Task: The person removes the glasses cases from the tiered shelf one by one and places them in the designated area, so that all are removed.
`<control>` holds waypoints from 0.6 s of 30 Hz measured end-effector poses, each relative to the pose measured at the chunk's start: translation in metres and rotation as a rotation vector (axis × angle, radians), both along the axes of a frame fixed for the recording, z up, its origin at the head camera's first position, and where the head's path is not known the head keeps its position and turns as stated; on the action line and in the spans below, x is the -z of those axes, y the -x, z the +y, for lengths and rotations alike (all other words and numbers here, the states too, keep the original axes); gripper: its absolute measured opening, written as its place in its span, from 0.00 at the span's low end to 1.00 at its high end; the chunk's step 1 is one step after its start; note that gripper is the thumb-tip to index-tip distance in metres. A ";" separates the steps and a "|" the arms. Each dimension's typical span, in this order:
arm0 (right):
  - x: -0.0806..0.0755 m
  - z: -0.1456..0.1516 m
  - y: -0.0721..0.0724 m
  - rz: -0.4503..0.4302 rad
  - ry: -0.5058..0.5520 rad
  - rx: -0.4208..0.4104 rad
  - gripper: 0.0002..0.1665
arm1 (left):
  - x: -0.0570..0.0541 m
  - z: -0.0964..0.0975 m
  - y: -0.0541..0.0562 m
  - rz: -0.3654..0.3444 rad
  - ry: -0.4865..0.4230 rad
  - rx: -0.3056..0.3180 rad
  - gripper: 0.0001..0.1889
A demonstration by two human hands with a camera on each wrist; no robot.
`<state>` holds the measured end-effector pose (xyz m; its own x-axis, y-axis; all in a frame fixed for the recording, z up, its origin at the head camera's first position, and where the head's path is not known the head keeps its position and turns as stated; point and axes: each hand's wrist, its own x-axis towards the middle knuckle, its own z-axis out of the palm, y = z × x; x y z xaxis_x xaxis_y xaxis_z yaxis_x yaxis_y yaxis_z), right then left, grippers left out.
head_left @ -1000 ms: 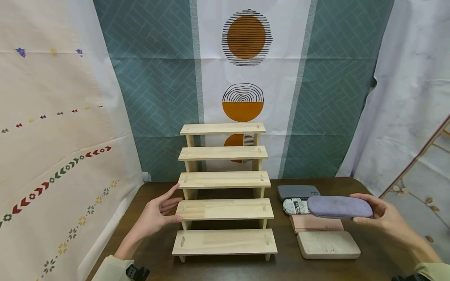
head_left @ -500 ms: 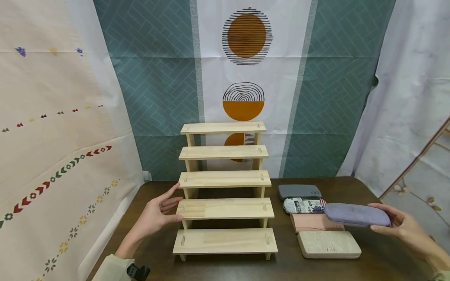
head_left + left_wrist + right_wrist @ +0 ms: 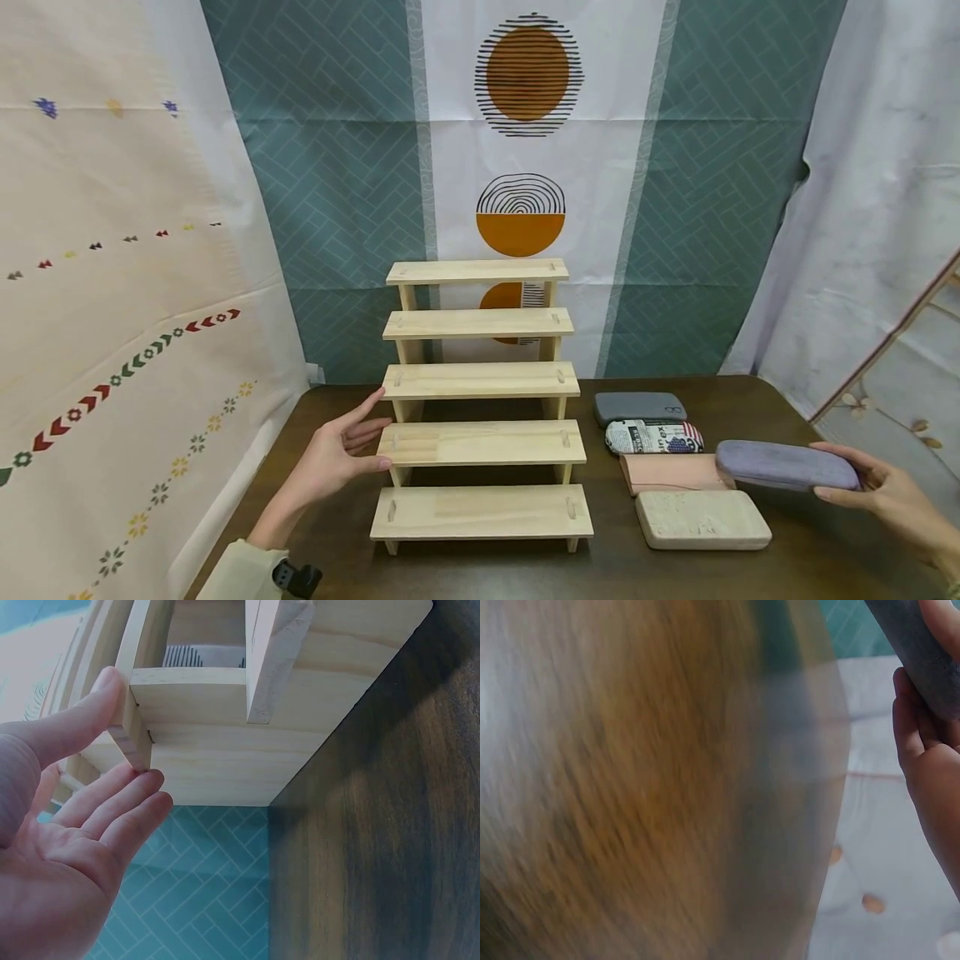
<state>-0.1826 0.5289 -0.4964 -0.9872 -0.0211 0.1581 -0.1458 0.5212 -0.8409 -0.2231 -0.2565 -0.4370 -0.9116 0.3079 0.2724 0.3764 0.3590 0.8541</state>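
My left hand [image 3: 337,456] holds the left end of a pale wooden stepped display rack [image 3: 480,442]. Its thumb lies at the front corner of the second step from the bottom, and its index fingertip touches the step above. In the left wrist view, the thumb and fingers span the end of one board [image 3: 131,739]. At the right, my right hand [image 3: 881,492] grips the end of a purple-grey glasses case [image 3: 787,465] between thumb and fingers. This case is held up beside a pink case [image 3: 671,473]. Only part of the glasses case [image 3: 919,656] shows in the right wrist view.
On the dark wooden table [image 3: 547,575], right of the rack, lie a grey case [image 3: 640,406], a newsprint-patterned case [image 3: 652,436] and a cream case [image 3: 702,521], with the pink one among them. A patterned cloth [image 3: 345,208] hangs behind; white cloth [image 3: 862,250] hangs at right.
My right hand has moved right and slightly toward me with the purple-grey glasses case, uncovering more of the newsprint-patterned and pink cases. My left hand has stayed on the rack.
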 end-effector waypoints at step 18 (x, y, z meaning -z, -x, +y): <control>0.017 0.029 -0.003 -0.112 -0.105 0.113 0.33 | 0.001 0.000 0.001 0.015 -0.007 0.012 0.55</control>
